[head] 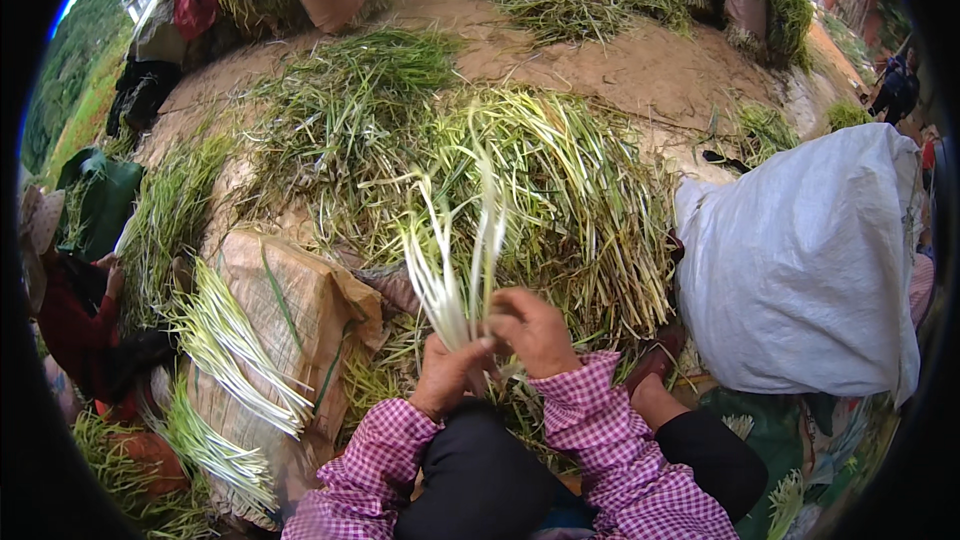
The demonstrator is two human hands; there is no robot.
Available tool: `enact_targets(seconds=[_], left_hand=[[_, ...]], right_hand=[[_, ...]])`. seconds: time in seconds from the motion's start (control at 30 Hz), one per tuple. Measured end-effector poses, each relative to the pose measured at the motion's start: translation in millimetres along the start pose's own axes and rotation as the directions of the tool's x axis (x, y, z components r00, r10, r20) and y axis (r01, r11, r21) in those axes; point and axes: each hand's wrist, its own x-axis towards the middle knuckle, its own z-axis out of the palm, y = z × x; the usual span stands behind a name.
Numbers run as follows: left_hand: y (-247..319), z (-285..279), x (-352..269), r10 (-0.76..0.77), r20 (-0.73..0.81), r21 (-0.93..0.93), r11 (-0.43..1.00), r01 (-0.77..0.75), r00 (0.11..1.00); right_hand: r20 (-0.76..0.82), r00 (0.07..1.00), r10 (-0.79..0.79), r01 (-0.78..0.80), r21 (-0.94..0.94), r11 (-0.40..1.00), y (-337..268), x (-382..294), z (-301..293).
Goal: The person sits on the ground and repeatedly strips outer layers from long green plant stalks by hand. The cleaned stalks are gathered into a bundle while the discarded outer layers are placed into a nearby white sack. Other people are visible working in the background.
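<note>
My left hand (pixel 450 375) grips a small bunch of white stalks with yellow-green tips (pixel 439 292), which fans upward above my knee. Close beside it, my right hand (pixel 532 334) has its fingers curled at the base of a few pale stalks (pixel 487 240), blurred by motion; its fingertips are partly hidden. Beyond both hands lies a broad heap of green and yellowing leafy stalks (pixel 555 187), with the ends of many pointing toward me. To my left, a neat bundle of cleaned white stalks (pixel 244 352) rests on a tan woven sack (pixel 262 262).
A second white-stalked bundle (pixel 217 450) lies nearer me at left. A bulging white woven sack (pixel 795 262) stands at right. On the left a person in dark red (pixel 75 322) sits by more greens (pixel 169 240). Further heaps (pixel 555 4) cover the bare earth (pixel 630 67) behind.
</note>
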Motion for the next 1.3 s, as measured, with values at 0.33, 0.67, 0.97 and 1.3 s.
enact_targets(seconds=[0.33,0.67,0.97,1.3], left_hand=[[38,-66,36,0.135,-0.491,-0.252,0.924,-0.288,0.861],[64,-56,32,0.230,-0.559,-0.098,0.936,-0.339,0.797],[4,-32,7,-0.153,-0.250,-0.257,0.963,0.087,0.956],[-5,-30,-17,-0.253,0.233,-0.261,0.914,0.311,0.939]], right_hand=[[0.344,0.810,0.474,-0.562,0.224,0.796,60,-44,-5],[0.062,0.966,0.251,-0.186,-0.509,0.840,82,-49,-14],[0.137,0.898,0.418,-0.439,0.218,0.872,23,-49,32],[0.371,0.884,0.284,-0.318,0.034,0.947,22,-57,42]])
